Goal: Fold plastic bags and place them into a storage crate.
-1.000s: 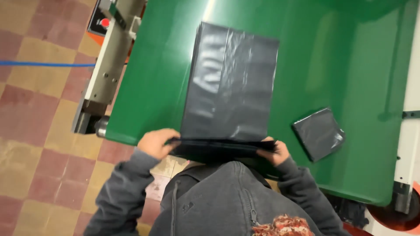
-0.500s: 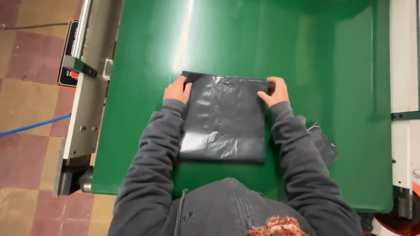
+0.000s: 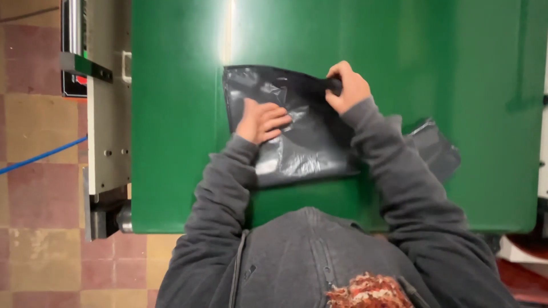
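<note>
The right hand [image 3: 347, 86] pinches the far right edge of a black bag [image 3: 297, 128], its grip closed on bunched plastic. Left of that grip, the left hand [image 3: 261, 120] lies flat and open on the bag, pressing it to the green table [image 3: 177, 114]. A second folded bag [image 3: 436, 149] lies right of the right forearm.

The person wears a dark grey hooded sweatshirt with long sleeves that reach the wrists of the bare left hand [image 3: 261, 120] and right hand [image 3: 348, 86]. A zip runs down the chest, a drawstring hangs at the left, and a red-and-cream knitted patch shows near the bottom edge.
</note>
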